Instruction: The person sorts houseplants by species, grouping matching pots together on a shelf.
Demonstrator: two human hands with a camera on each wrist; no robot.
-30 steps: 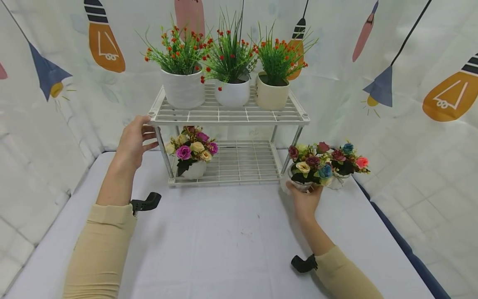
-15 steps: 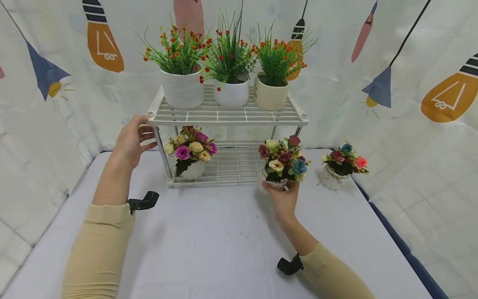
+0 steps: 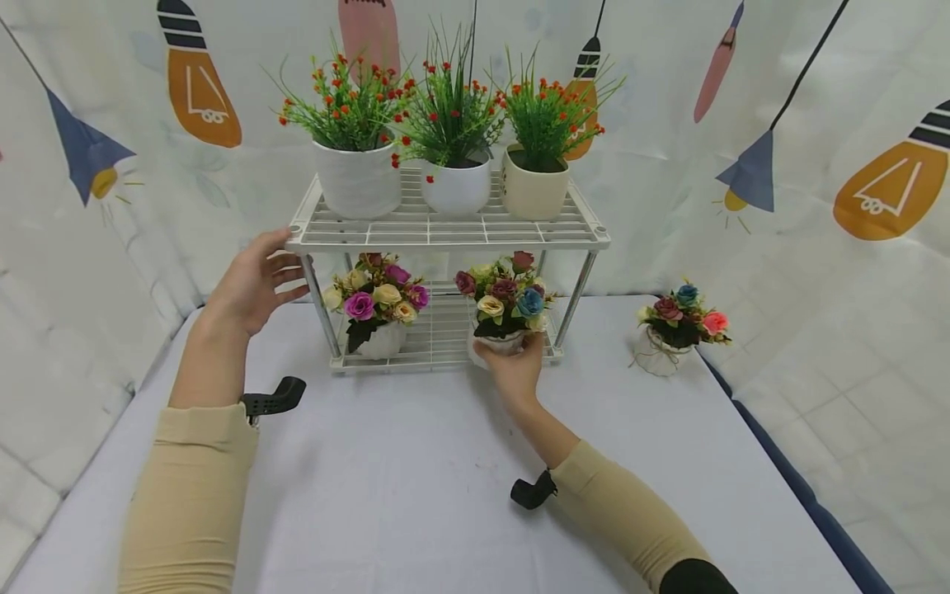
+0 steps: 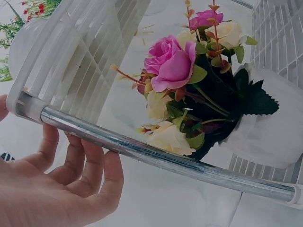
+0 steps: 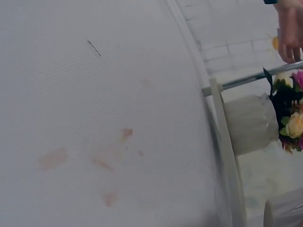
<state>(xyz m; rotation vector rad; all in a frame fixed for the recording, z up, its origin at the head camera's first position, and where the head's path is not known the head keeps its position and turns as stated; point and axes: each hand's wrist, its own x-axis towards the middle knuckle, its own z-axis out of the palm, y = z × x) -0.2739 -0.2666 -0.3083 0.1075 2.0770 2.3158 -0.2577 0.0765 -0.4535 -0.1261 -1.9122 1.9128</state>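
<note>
My left hand (image 3: pixel 248 285) holds the upper left corner of a white two-tier wire rack (image 3: pixel 445 246), its fingertips against the metal post (image 4: pixel 118 142). With my right hand (image 3: pixel 515 371) I grip a white pot of artificial roses (image 3: pixel 505 297) in maroon, cream and blue, at the front of the lower shelf. The front edge hides whether its base touches the shelf. Left of it, on the lower shelf, stands a white pot of purple and cream roses (image 3: pixel 378 301). The right wrist view shows part of the held pot (image 5: pixel 286 210) at the lower right.
Three pots with green grass and small red flowers stand on the upper shelf, among them a cream pot (image 3: pixel 536 190). Another rose pot (image 3: pixel 660 351), wrapped with twine, sits on the white-covered table (image 3: pixel 416 478) to the right. A patterned curtain (image 3: pixel 668 165) hangs behind.
My right hand has carried the maroon, cream and blue rose pot leftward, from beside the twine-wrapped pot to the front of the lower shelf. The left hand stays at the rack corner.
</note>
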